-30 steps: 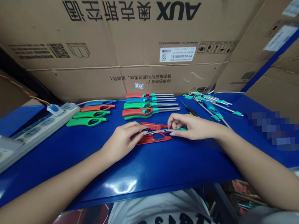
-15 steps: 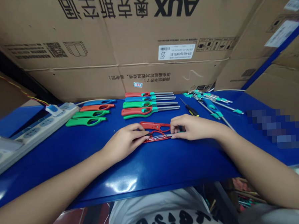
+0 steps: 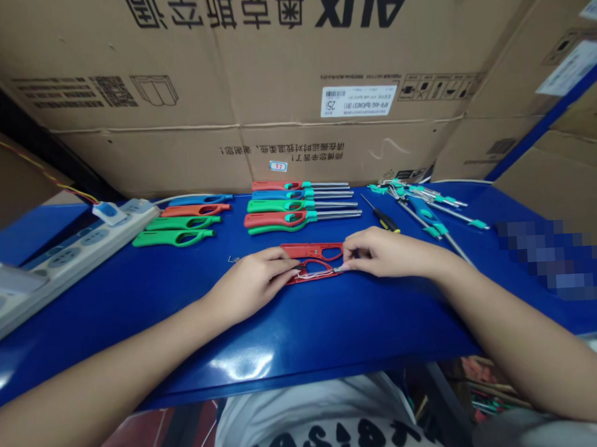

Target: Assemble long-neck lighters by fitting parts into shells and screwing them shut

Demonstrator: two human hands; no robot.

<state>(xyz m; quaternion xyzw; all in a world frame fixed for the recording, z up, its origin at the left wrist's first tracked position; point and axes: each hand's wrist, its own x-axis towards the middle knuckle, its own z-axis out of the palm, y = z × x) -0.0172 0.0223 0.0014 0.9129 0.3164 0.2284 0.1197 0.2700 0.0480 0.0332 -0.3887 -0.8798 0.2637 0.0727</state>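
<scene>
Two halves of a red lighter handle lie apart on the table in front of me, the upper half shell point(image 3: 304, 251) and, just below it, the lower half shell point(image 3: 296, 281). White wires point(image 3: 315, 274) run along the lower one. At its left end, my left hand point(image 3: 254, 276) is closed in a pinch on a small black part point(image 3: 297, 268), mostly hidden by the fingers. My right hand point(image 3: 380, 254) pinches a grey metal tube point(image 3: 339, 269) at the right end; most of that tube is covered by the hand.
Assembled lighters point(image 3: 281, 219) lie in a stack behind the shells. Several coloured handles point(image 3: 169, 238) sit left, beside a power strip point(image 3: 74, 255). A screwdriver point(image 3: 386, 220) and tubes with wires point(image 3: 436, 219) lie right. A cardboard box point(image 3: 270, 65) walls the back.
My right fingers have shifted slightly at the tube's end, and less of the tube shows. The wires lie a little differently. The left hand keeps its pinch; the whole view has shifted slightly.
</scene>
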